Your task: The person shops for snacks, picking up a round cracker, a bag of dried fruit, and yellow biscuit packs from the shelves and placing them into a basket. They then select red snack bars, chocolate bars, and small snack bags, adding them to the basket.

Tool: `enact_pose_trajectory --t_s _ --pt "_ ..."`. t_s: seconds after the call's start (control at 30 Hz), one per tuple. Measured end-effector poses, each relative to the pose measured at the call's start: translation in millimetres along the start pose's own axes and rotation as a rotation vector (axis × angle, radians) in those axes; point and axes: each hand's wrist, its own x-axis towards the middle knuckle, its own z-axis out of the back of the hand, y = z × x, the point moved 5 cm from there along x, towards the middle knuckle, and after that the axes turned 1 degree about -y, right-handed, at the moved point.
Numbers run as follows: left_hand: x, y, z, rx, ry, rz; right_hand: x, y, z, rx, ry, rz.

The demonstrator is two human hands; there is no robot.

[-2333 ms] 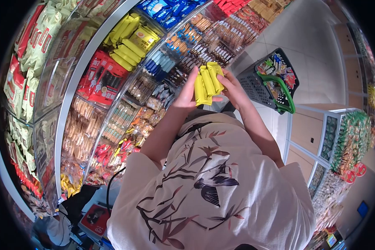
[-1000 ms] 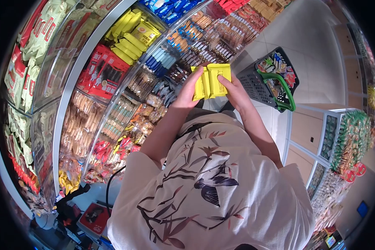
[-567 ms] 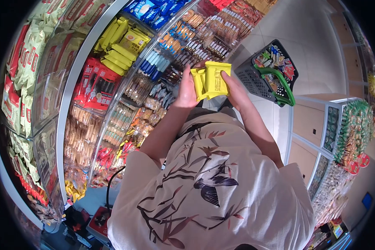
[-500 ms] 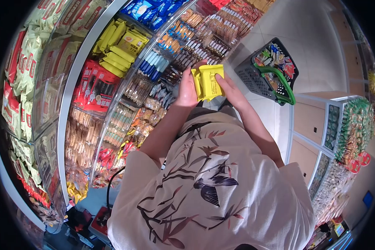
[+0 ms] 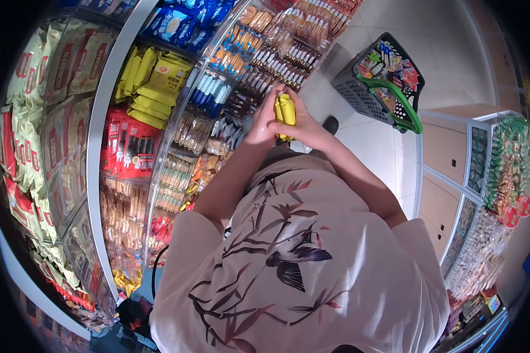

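Note:
Between my two hands, in front of my chest, are yellow snack packets (image 5: 285, 113), seen edge-on and pressed together. My left hand (image 5: 264, 122) is closed against their left side. My right hand (image 5: 303, 125) wraps round the right side, with its thumb across the lower front. To the left, a bin on the shelf holds a pile of similar yellow packets (image 5: 169, 76). Below that pile are red packets (image 5: 131, 144), and above it lie blue packets (image 5: 176, 23).
A dark basket (image 5: 356, 97) with a green handle (image 5: 415, 122) stands on the floor at the upper right, holding mixed snacks. Snack shelves run along the left. A cabinet (image 5: 444, 144) with more packaged goods is on the right.
My hands have closed in around the yellow packets, which have turned from face-on to edge-on. The view has shifted slightly, and a dark shoe now shows beside my right forearm.

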Motion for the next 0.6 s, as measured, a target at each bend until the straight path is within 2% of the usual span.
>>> enact_pose_trajectory --t_s 0.03,0.13,0.17,0.27,0.33,0.4,0.43,0.5,0.53,0.57,0.6 --pt "2.3 0.0 -1.2 -0.065 -0.08 0.081 3.5 1.1 2.6 -0.009 0.009 0.019" --pt "8.5 -14.0 -9.8 -0.303 -0.078 0.209 11.9 4.3 14.9 0.06 -0.021 -0.007" --pt "15.0 -13.9 -7.0 -0.456 0.083 0.154 13.6 5.4 18.8 0.098 -0.037 -0.029" --pt "16.7 -18.4 -9.4 -0.485 0.117 0.134 14.8 16.3 25.3 0.191 -0.068 -0.072" --pt "20.2 -6.2 1.7 -0.397 0.076 0.134 17.4 18.5 27.5 0.207 -0.096 -0.056" --pt "23.5 0.3 6.9 -0.333 0.029 0.092 17.4 22.7 25.4 0.256 -0.112 -0.066" --pt "25.2 -4.2 3.7 -0.216 0.079 -0.011 18.9 23.2 22.9 0.329 -0.112 -0.071" --pt "8.1 -8.8 -4.6 -0.134 0.077 0.089 20.7 22.8 18.7 0.476 -0.114 -0.085" --pt "1.4 -11.8 -9.9 -0.093 0.078 0.141 21.1 27.6 17.9 0.385 -0.092 -0.071" --pt "2.8 -4.9 -9.4 -0.289 0.099 0.294 21.1 34.7 18.7 0.295 -0.073 -0.057" --pt "2.2 -2.6 -7.9 -0.321 0.104 0.345 20.3 43.0 19.4 0.206 -0.055 -0.043"
